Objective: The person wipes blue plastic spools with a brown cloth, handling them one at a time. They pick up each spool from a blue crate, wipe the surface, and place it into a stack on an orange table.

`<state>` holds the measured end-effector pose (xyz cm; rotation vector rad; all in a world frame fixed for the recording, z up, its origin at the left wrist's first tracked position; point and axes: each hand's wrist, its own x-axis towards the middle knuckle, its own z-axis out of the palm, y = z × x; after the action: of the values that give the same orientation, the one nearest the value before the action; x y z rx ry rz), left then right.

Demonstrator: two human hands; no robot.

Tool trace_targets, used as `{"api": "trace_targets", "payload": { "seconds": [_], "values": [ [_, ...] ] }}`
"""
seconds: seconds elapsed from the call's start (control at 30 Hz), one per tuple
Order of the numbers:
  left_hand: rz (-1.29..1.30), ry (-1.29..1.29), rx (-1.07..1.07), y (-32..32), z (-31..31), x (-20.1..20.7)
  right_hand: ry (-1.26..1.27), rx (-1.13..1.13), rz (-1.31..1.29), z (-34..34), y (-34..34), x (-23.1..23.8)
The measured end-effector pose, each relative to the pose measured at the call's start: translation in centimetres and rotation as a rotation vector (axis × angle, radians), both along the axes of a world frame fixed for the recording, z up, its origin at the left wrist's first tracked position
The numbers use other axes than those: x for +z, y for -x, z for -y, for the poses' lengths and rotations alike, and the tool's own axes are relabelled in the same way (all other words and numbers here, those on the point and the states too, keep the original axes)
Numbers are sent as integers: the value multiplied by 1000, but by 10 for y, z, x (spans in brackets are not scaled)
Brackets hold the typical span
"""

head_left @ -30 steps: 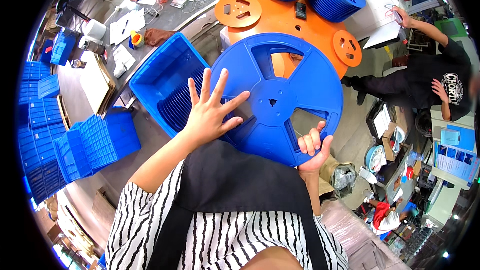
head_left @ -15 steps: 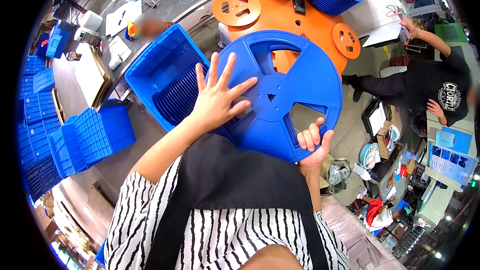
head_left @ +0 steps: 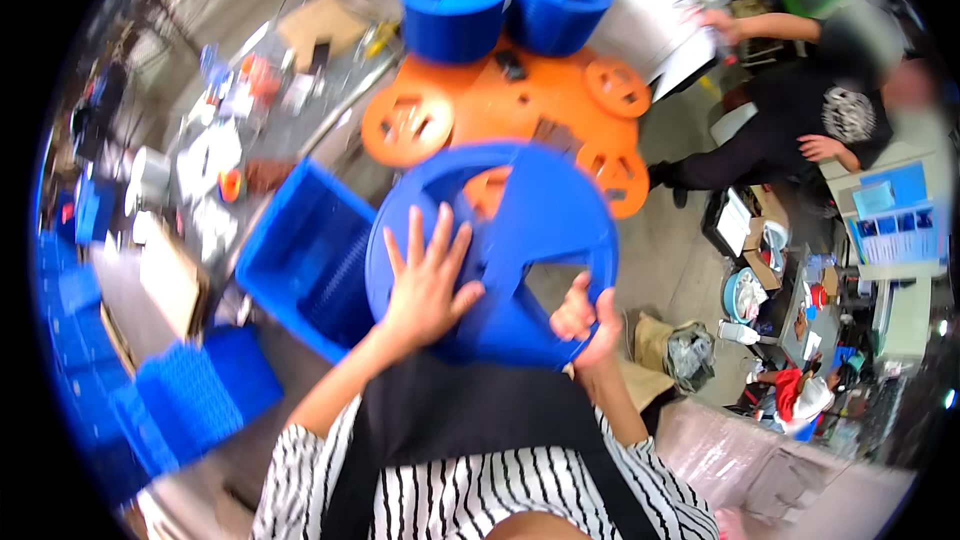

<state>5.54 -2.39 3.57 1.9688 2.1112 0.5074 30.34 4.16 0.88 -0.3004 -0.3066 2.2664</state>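
Observation:
In front of my body is a large blue plastic reel disc (head_left: 560,205) with wide cut-out openings. My left hand (head_left: 425,285) lies flat against its left part, fingers spread. At the lower right rim my right hand (head_left: 588,325) holds the disc, its fingers curled at the edge of an opening and its thumb up. Just left of the disc stands a blue crate (head_left: 262,258), with a row of thin blue discs inside that is blurred. Beyond the disc is an orange table (head_left: 480,100) with cut-out orange plates (head_left: 408,123) on it.
Two stacks of blue reel discs (head_left: 453,25) stand on the orange table's far side, near a small black object (head_left: 510,65). A cluttered grey bench is at left, with blue crates (head_left: 200,390) below. A person in black (head_left: 790,130) stands at right, near a sack (head_left: 665,350).
The view has shifted, and the orange table shows more fully beyond the disc. The disc looks slightly turned and tilted in my hands. My left hand stays spread on it; my right keeps the rim.

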Motion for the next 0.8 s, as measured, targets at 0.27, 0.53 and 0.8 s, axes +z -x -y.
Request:
{"api": "trace_targets", "payload": {
  "seconds": [0.27, 0.53, 0.8],
  "values": [
    [-44, 29, -236, 3, -46, -26, -33, 1, -55, 2, -13, 1],
    [123, 92, 455, 97, -60, -144, 216, -463, 40, 23, -76, -30],
    [335, 225, 515, 90, 15, -214, 242, -282, 439, -43, -10, -18]
  ]
}}
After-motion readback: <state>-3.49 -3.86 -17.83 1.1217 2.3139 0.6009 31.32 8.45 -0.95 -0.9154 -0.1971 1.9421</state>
